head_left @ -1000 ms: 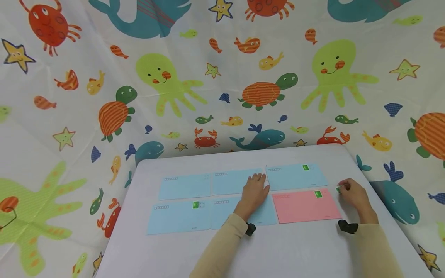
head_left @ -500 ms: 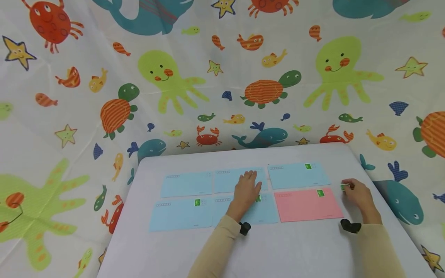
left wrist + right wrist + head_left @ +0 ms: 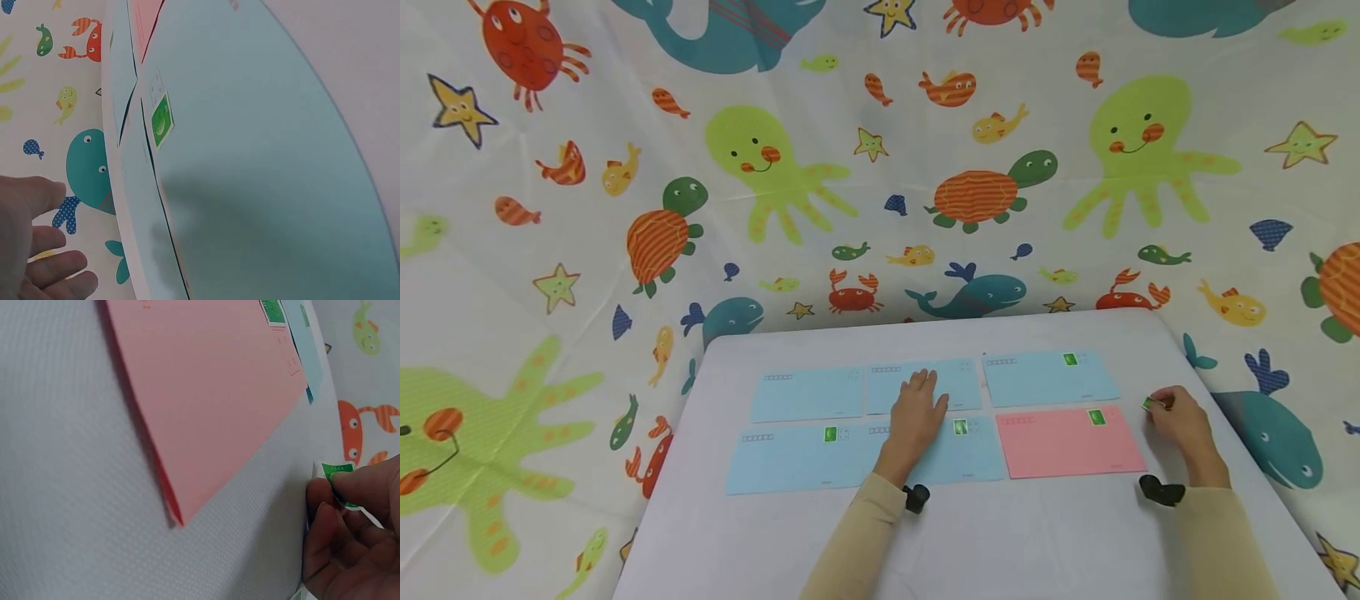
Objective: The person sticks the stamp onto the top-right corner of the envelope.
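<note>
In the head view my right hand pinches a small green stamp between thumb and fingers, just right of the pink envelope. The right wrist view shows that green stamp with its white edge curling away from the fingers. My left hand stretches over the middle blue envelopes, fingers straight. In the left wrist view the left hand casts a shadow on the lower middle envelope; whether it touches the paper I cannot tell. A green stamp sits on the lower middle envelope.
Two rows of envelopes lie on the white table: upper left, upper middle, upper right, lower left. Several carry green stamps. A curtain printed with sea animals hangs behind.
My left hand has moved left across the envelopes, uncovering the stamp on the lower middle one. My right hand stays by the right side, still pinching a stamp, which has turned slightly. The head view shifted a little.
</note>
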The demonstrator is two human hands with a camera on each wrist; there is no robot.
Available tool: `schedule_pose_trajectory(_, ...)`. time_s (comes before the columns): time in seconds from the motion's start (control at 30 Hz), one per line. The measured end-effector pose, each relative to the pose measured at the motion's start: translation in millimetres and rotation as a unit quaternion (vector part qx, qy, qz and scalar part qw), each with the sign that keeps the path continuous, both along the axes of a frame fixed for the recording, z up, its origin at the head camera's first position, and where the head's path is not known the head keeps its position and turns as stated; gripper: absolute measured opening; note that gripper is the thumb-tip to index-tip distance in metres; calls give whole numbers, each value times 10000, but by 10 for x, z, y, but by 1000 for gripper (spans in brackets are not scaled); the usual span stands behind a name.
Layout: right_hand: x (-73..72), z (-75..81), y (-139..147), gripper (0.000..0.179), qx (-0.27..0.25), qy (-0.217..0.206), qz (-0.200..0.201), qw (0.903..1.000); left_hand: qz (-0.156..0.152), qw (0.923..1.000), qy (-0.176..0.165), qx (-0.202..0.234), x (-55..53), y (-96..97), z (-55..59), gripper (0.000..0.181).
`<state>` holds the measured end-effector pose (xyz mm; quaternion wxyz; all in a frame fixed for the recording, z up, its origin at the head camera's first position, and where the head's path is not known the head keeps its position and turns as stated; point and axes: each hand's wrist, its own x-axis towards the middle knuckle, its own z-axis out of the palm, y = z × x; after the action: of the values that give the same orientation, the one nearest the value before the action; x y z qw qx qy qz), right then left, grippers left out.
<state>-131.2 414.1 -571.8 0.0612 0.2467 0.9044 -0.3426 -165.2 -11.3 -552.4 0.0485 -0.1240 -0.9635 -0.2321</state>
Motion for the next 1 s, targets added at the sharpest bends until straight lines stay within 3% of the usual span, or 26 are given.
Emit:
schedule_pose_trajectory(0.17, 7, -44, 10, 45, -112, 24, 73, 9999, 163, 9999, -2, -15, -5, -105, -30, 53)
schedule_pose_trajectory(0.43, 29, -60, 44, 42, -60, 102, 276, 9996, 387, 9987, -113, 322, -19, -322, -78, 55)
schedule_pose_trajectory(1.0, 56, -41, 10, 43, -211, 119, -2, 9997, 969, 9915, -523, 698, -59, -673, -103, 58)
